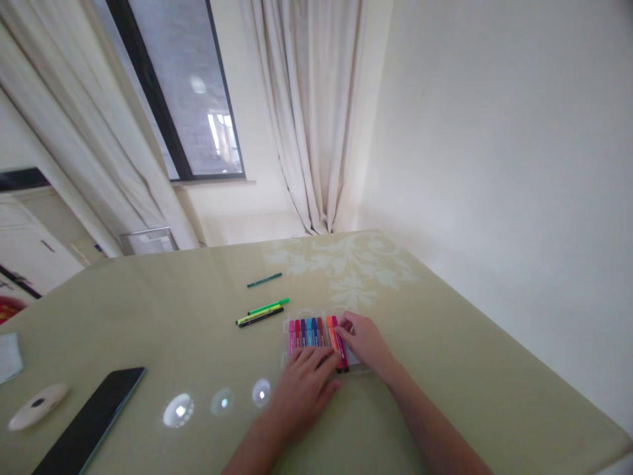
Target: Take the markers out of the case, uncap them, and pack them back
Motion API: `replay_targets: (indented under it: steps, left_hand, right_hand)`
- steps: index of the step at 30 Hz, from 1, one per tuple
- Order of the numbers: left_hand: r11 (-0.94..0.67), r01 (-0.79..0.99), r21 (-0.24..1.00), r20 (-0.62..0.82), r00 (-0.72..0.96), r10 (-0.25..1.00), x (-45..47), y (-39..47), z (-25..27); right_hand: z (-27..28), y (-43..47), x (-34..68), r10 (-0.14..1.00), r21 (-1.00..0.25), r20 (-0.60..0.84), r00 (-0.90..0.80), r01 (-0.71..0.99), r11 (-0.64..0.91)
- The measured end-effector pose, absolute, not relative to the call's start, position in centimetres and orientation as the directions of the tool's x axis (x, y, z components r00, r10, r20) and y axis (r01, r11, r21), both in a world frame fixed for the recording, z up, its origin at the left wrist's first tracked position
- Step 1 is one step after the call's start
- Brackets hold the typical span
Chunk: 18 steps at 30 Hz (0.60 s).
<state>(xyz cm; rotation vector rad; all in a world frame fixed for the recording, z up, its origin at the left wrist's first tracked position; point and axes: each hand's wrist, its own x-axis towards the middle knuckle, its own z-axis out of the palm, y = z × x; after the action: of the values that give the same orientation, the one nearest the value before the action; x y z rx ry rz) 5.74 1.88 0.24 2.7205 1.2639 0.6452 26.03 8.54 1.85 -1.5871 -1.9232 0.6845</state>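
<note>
A clear plastic case [361, 367] lies opened out on the table in front of me. In its left half several markers [309, 332] stand side by side: pink, red, blue, light blue and brown. My left hand [307, 389] rests palm down over their lower ends, fingers stretched out, hiding part of the case. Further right, an orange marker [331, 332] lies next to a magenta marker [341, 351] in the other half. The thumb and fingertips of my right hand [364, 335] close on the upper part of the magenta marker.
Beyond the case to the left lie a green marker [270, 307], a yellow-green marker [257, 316], a black marker [264, 317] and a dark green marker [264, 280]. A dark tablet-like slab [93, 422] and a white oval object [39, 407] are at left. A wall [519, 198] borders the table's right.
</note>
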Motion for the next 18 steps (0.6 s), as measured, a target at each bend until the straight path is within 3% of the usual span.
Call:
replay_targets:
  steps: [3,7,12,18]
  left_hand:
    - [-0.494,0.823,0.280,0.439,0.347,0.829,2.4,3.6,0.0]
    - [-0.059,0.973,0.223,0.423,-0.042,0.905,-1.6,5.3,-0.4]
    - [0.077,0.989,0.129,0.318,-0.115,0.941,-1.9,5.2,-0.1]
    - [0.136,0.976,0.169,0.312,-0.184,0.932,-2.2,5.4,0.1]
  right_hand:
    - [1.9,8.5,26.2,0.982,-0.667,0.100,-0.162,0.722,0.187]
    - [1.8,8.4,26.1,0.976,-0.654,0.134,-0.171,0.724,0.217]
    - [1.7,8.4,26.1,0.972,-0.655,0.171,-0.162,0.718,0.235]
    - [2.0,8.5,26.1,0.970,-0.663,0.193,-0.146,0.709,0.238]
